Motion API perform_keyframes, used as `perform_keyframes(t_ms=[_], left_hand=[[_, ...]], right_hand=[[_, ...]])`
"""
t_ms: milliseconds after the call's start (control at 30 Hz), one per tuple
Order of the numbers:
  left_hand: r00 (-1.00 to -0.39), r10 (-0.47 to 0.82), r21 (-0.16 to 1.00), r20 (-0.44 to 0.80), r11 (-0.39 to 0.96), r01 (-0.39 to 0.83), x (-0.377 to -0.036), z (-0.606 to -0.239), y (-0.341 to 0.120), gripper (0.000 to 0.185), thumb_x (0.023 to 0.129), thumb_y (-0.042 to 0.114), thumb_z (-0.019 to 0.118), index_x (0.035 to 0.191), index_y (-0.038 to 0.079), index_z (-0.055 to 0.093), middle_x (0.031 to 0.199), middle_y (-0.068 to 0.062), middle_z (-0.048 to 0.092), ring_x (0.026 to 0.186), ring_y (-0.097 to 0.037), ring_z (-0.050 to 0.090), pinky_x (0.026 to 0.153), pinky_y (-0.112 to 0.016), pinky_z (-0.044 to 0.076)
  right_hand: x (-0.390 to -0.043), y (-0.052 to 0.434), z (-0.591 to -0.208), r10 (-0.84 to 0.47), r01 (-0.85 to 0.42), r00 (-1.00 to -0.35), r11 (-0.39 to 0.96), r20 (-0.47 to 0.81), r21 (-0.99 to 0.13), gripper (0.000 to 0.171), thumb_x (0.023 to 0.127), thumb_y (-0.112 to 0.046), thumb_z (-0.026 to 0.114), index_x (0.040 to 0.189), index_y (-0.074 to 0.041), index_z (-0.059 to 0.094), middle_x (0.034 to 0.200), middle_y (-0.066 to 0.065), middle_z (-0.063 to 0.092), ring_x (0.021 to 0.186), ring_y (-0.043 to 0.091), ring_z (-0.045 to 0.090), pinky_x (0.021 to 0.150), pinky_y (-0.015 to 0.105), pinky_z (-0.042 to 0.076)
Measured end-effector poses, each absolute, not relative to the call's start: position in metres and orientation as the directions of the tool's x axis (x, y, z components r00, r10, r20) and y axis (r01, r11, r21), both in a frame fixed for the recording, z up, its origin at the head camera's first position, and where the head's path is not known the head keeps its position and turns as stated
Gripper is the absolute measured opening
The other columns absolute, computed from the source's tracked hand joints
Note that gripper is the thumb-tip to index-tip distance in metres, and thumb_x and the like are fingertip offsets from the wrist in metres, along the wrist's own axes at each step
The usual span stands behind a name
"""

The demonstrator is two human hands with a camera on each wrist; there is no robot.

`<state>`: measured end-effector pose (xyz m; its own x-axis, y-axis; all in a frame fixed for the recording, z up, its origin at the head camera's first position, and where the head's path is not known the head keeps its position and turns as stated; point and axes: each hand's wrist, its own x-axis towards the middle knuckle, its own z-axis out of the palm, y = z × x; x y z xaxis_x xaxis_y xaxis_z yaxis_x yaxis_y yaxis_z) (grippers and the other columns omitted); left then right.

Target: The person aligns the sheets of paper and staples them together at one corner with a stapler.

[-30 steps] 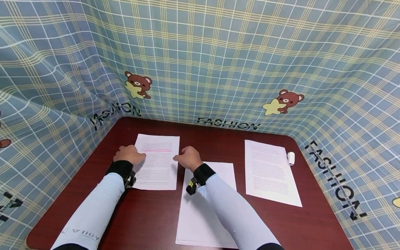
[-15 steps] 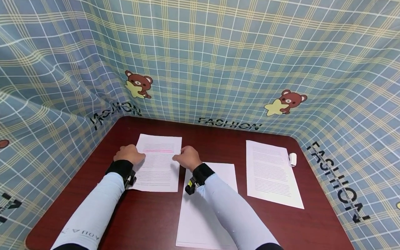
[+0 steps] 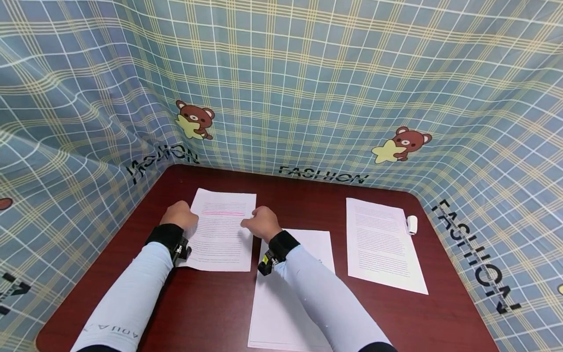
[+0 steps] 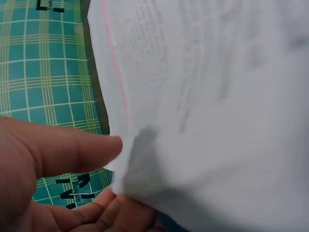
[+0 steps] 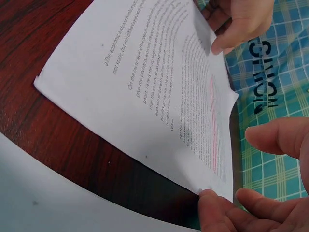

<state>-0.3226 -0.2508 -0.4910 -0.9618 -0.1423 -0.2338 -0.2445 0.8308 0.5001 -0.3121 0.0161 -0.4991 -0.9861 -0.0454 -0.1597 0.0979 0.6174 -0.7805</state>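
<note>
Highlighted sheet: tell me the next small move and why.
Probably lift the sheet off the table: the left hand pinches its left edge, the right hand has fingers at its right edge, and the far end looks raised.

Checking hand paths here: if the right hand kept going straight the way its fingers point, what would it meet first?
The right hand points left across the printed sheet whose edge it pinches. It would likely slide over that page and meet the left hand first, though depth is unclear.

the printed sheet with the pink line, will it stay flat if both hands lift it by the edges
Probably not. The printed sheet looks thin, and its edge already curls at the left hand. It likely sags between that and the right hand. It seems light and may slide on the smooth table.
</note>
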Motion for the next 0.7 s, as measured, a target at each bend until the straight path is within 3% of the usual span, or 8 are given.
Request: perform_keyframes(t_ms=[133, 233, 367, 467, 533, 600, 700], left_hand=[[-0.968, -0.153, 0.541, -0.198, 0.807, -0.238, -0.322, -0.489, -0.253, 0.031, 0.092, 0.012, 0.055, 0.112, -0.01, 0.064, 0.105, -0.028, 0.067, 0.085, -0.035, 0.06, 0.068, -0.042, 0.051], [-0.973, -0.142, 0.556, -0.183, 0.801, -0.221, -0.323, -0.488, -0.254, 0.038, 0.094, 0.012, 0.052, 0.121, -0.011, 0.065, 0.115, -0.03, 0.067, 0.092, -0.037, 0.062, 0.078, -0.047, 0.053], [-0.973, -0.122, 0.579, -0.196, 0.787, -0.215, -0.323, -0.487, -0.258, 0.043, 0.097, 0.014, 0.046, 0.128, -0.013, 0.061, 0.123, -0.03, 0.065, 0.1, -0.038, 0.061, 0.089, -0.051, 0.052], [-0.973, -0.114, 0.607, -0.203, 0.765, -0.216, -0.324, -0.488, -0.262, 0.043, 0.096, 0.013, 0.045, 0.125, -0.014, 0.062, 0.12, -0.029, 0.065, 0.097, -0.037, 0.06, 0.086, -0.048, 0.052], [-0.974, -0.107, 0.623, -0.199, 0.754, -0.21, -0.325, -0.488, -0.265, 0.041, 0.094, 0.011, 0.046, 0.12, -0.014, 0.065, 0.113, -0.027, 0.067, 0.093, -0.035, 0.06, 0.08, -0.043, 0.051], [-0.974, -0.101, 0.637, -0.203, 0.742, -0.209, -0.326, -0.49, -0.266, 0.037, 0.092, 0.01, 0.047, 0.114, -0.013, 0.068, 0.105, -0.024, 0.067, 0.088, -0.033, 0.059, 0.073, -0.038, 0.048], [-0.973, -0.09, 0.653, -0.213, 0.728, -0.21, -0.326, -0.491, -0.268, 0.033, 0.093, 0.009, 0.048, 0.108, -0.012, 0.069, 0.096, -0.02, 0.066, 0.084, -0.032, 0.057, 0.067, -0.035, 0.044]], right_hand=[[-0.312, 0.017, -0.498, -0.048, 0.103, -0.985, 0.616, -0.168, -0.781, 0.057, 0.086, -0.028, 0.082, 0.133, -0.002, 0.064, 0.125, 0.011, 0.069, 0.091, 0.021, 0.063, 0.083, 0.036, 0.055], [-0.312, 0.019, -0.498, -0.046, 0.111, -0.984, 0.605, -0.174, -0.788, 0.057, 0.086, -0.027, 0.081, 0.133, -0.001, 0.063, 0.122, 0.01, 0.069, 0.092, 0.022, 0.062, 0.082, 0.036, 0.055], [-0.313, 0.02, -0.499, -0.049, 0.101, -0.985, 0.597, -0.163, -0.796, 0.046, 0.086, -0.026, 0.081, 0.119, 0.003, 0.067, 0.095, 0.005, 0.065, 0.081, 0.019, 0.057, 0.069, 0.032, 0.048], [-0.314, 0.021, -0.5, -0.046, 0.101, -0.986, 0.595, -0.159, -0.798, 0.042, 0.087, -0.027, 0.08, 0.112, 0.005, 0.068, 0.082, 0.002, 0.056, 0.074, 0.018, 0.053, 0.064, 0.03, 0.042], [-0.315, 0.021, -0.502, -0.033, 0.111, -0.986, 0.588, -0.161, -0.801, 0.043, 0.088, -0.028, 0.078, 0.115, 0.004, 0.069, 0.087, 0.004, 0.06, 0.076, 0.018, 0.055, 0.066, 0.031, 0.044], [-0.316, 0.022, -0.503, -0.009, 0.126, -0.987, 0.573, -0.16, -0.81, 0.049, 0.09, -0.03, 0.077, 0.127, 0.001, 0.066, 0.105, 0.005, 0.068, 0.085, 0.019, 0.061, 0.075, 0.032, 0.051], [-0.315, 0.021, -0.504, 0.009, 0.135, -0.988, 0.551, -0.156, -0.824, 0.056, 0.093, -0.033, 0.074, 0.138, -0.001, 0.06, 0.131, 0.011, 0.067, 0.1, 0.022, 0.065, 0.088, 0.038, 0.056]])
